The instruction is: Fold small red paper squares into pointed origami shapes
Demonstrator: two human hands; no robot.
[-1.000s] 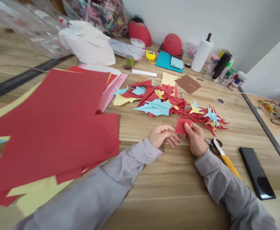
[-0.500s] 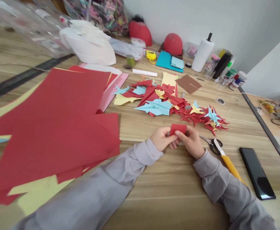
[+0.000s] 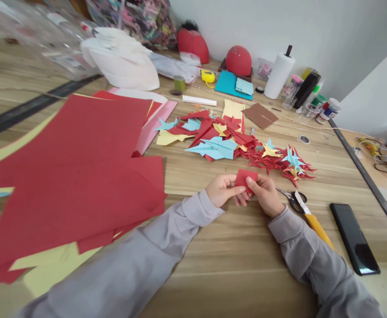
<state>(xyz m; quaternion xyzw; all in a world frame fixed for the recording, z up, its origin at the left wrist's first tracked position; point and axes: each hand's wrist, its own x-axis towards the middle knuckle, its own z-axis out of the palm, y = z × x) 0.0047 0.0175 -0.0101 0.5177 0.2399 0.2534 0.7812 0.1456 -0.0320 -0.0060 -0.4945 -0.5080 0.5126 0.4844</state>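
Note:
A small red paper square [image 3: 244, 177] is held between both hands above the wooden table. My left hand [image 3: 222, 190] pinches its left and lower edge, thumb in front and fingers partly behind. My right hand [image 3: 264, 193] grips the right side, its thumb lying across the front of the paper. Just beyond the hands lies a heap of folded red, yellow and blue paper shapes, with a large blue folded piece [image 3: 215, 148] at its near edge. Large red sheets [image 3: 81, 190] lie in a stack to the left.
Scissors [image 3: 293, 199] and an orange-handled cutter [image 3: 317, 227] lie right of my right hand, beside a black phone [image 3: 355, 238]. Toward the wall are a brown sheet [image 3: 260, 115], a teal sheet [image 3: 226, 84], a white roll [image 3: 279, 76], bottles and a yellow tape measure [image 3: 208, 77].
The red square has tilted and shows more of its face. My right thumb has shifted slightly right and up on it. The view has moved very slightly.

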